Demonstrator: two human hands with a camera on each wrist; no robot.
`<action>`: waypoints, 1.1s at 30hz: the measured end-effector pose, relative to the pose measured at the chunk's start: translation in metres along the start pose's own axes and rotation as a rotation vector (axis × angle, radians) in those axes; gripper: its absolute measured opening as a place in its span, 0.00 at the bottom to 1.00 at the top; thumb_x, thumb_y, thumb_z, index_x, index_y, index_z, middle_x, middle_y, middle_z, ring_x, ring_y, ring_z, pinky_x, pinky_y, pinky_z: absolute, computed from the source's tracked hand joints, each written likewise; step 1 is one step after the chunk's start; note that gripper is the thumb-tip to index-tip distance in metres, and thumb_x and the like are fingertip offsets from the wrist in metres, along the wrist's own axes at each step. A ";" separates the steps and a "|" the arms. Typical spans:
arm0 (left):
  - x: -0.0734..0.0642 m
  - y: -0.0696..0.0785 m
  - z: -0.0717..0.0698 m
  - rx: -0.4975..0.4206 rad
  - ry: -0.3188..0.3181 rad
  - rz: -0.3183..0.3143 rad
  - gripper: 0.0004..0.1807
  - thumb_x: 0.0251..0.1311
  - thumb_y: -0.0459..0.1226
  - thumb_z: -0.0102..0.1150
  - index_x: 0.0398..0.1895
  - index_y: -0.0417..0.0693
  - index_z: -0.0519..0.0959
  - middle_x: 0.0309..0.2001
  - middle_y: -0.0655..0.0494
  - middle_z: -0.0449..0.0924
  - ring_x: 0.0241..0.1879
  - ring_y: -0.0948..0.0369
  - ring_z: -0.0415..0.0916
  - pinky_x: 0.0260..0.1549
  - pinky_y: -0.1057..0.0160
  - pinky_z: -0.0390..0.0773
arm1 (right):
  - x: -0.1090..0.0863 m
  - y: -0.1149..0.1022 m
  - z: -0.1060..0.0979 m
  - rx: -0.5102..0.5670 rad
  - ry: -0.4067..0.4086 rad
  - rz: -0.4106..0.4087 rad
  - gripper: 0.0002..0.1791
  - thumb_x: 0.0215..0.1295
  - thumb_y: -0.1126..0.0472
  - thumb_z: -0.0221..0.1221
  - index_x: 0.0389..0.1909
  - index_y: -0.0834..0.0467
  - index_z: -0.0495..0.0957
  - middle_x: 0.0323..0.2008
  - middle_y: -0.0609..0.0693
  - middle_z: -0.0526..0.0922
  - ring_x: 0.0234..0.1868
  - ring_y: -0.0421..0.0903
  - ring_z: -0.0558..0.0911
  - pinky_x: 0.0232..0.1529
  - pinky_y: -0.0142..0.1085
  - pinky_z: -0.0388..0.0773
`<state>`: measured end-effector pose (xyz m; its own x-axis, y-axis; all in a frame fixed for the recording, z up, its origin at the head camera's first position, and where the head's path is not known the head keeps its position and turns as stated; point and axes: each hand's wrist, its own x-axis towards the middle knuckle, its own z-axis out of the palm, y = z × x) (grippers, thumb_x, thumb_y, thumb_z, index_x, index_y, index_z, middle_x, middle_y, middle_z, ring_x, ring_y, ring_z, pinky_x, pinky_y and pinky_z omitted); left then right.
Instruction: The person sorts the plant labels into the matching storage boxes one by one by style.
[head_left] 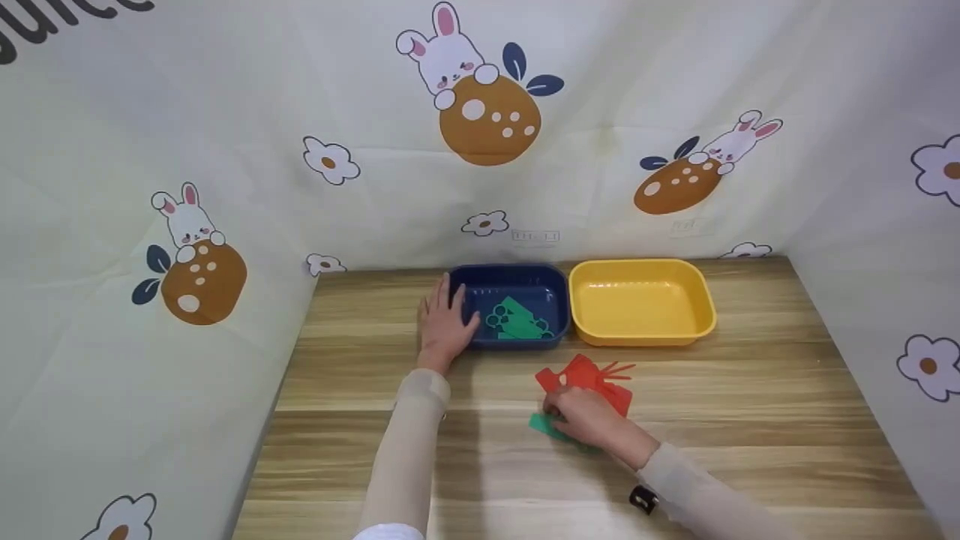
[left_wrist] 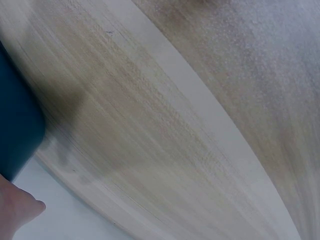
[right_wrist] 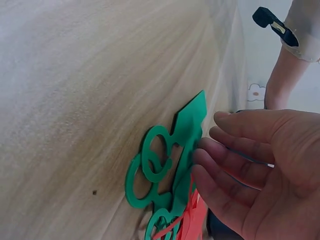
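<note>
My left hand (head_left: 444, 326) rests with spread fingers at the left rim of a dark blue bin (head_left: 517, 344). Inside that bin lie several flat green cutouts (head_left: 517, 319) with round loops. My right hand (head_left: 589, 416) is low over the table, beside a pile of flat red cutouts (head_left: 585, 369) and a green cutout (head_left: 544, 426). Seen from the right wrist, its loosely bent fingertips are right at the edge of green pieces with ring loops (right_wrist: 192, 117), thumb apart from them. Red strips (right_wrist: 187, 220) lie under the green ones there.
A yellow bin (head_left: 645, 341) stands right of the blue one, both near the back wall. The wood-grain table (head_left: 360, 442) is enclosed by pale printed fabric (head_left: 585, 187) at the back and sides. A small black clip-like device (head_left: 643, 499) sits by the right sleeve.
</note>
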<state>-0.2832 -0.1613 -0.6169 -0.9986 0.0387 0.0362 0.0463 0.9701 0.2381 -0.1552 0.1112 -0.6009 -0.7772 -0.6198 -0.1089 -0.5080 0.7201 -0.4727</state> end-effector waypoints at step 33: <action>0.000 0.000 -0.001 0.018 -0.014 0.006 0.38 0.69 0.58 0.43 0.78 0.54 0.57 0.82 0.48 0.40 0.80 0.48 0.42 0.76 0.40 0.48 | -0.002 -0.012 0.025 -0.262 0.165 0.028 0.11 0.54 0.66 0.69 0.37 0.61 0.79 0.34 0.54 0.80 0.35 0.49 0.81 0.31 0.43 0.83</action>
<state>-0.2828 -0.1621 -0.6156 -0.9986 0.0477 0.0245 0.0520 0.9739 0.2208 -0.1380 0.0961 -0.6166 -0.8311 -0.5551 0.0347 -0.5474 0.8053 -0.2278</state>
